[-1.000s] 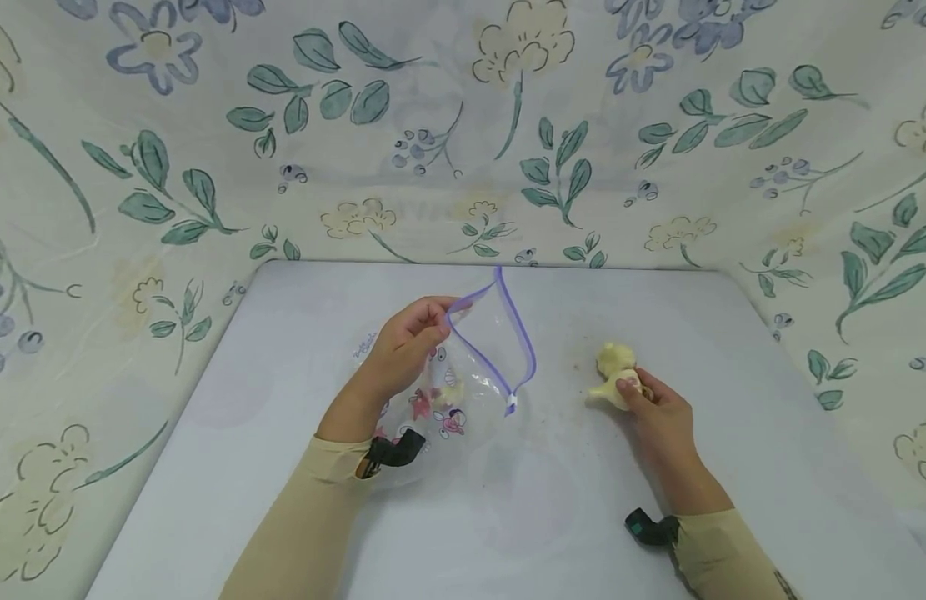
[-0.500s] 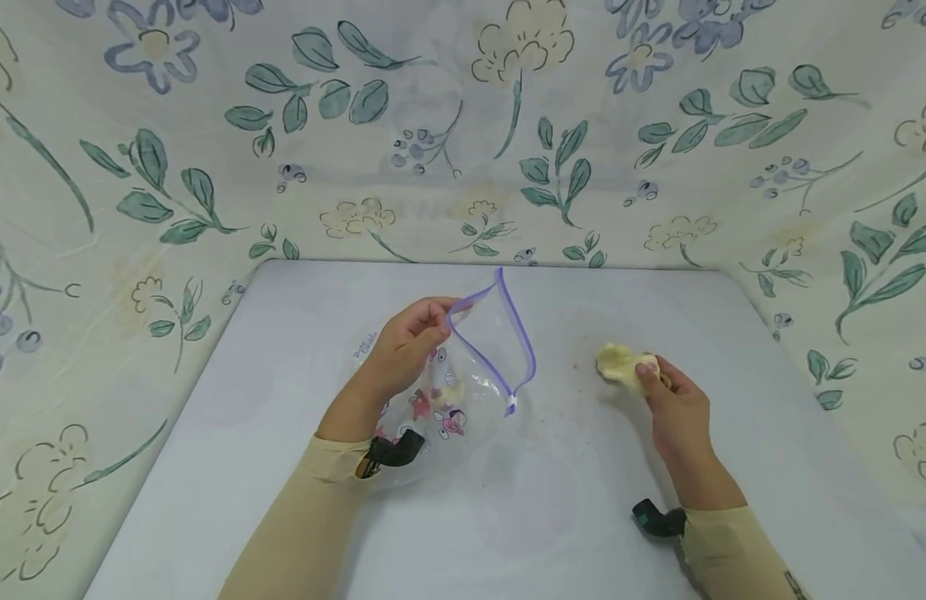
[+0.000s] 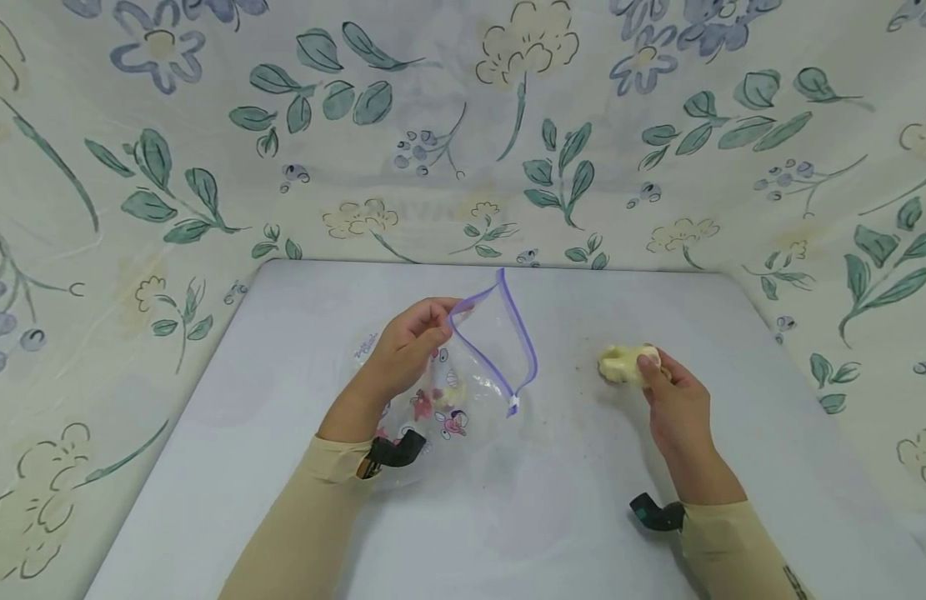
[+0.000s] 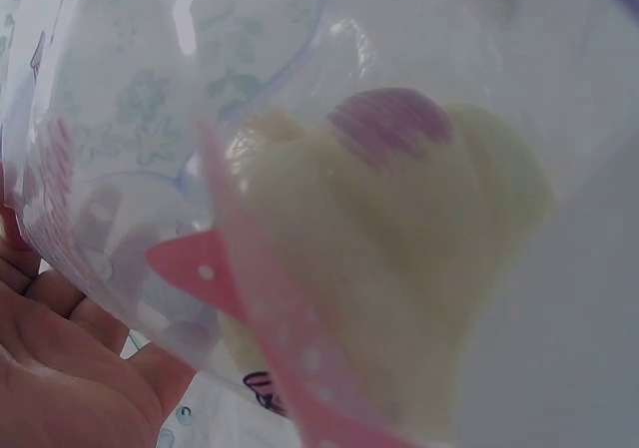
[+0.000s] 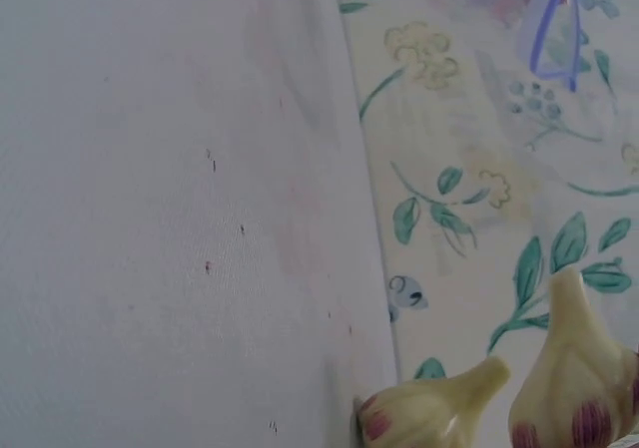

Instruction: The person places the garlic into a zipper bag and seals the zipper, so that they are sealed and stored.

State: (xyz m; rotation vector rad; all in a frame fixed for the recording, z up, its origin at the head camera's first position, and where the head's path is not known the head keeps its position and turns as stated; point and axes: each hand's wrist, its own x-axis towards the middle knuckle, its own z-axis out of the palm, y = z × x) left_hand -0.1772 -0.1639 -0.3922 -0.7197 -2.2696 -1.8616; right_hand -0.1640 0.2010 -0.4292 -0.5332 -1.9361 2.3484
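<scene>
My left hand (image 3: 406, 346) pinches the rim of a clear zip bag (image 3: 478, 400) near its purple zip; the bag's mouth gapes to the right. The bag bears printed sea creatures, and a pale garlic bulb (image 4: 369, 238) with a purple streak shows through its film in the left wrist view. Off to the right, my right hand (image 3: 676, 408) holds pale yellow garlic bulbs (image 3: 628, 364) above the table, apart from the bag. Two show in the right wrist view: one garlic bulb (image 5: 429, 408) lies tilted, the other garlic bulb (image 5: 577, 368) has its stem up.
The white table (image 3: 553, 517) carries small dark specks. Behind and beside it hangs a floral cloth (image 3: 447, 108). A black wrist camera (image 3: 395, 448) sits at the left cuff, and another black wrist camera (image 3: 656, 512) at the right cuff.
My right hand has shifted slightly right and turned the garlic bulbs, so the stem that pointed left no longer shows. The left hand and the bag have stayed in place.
</scene>
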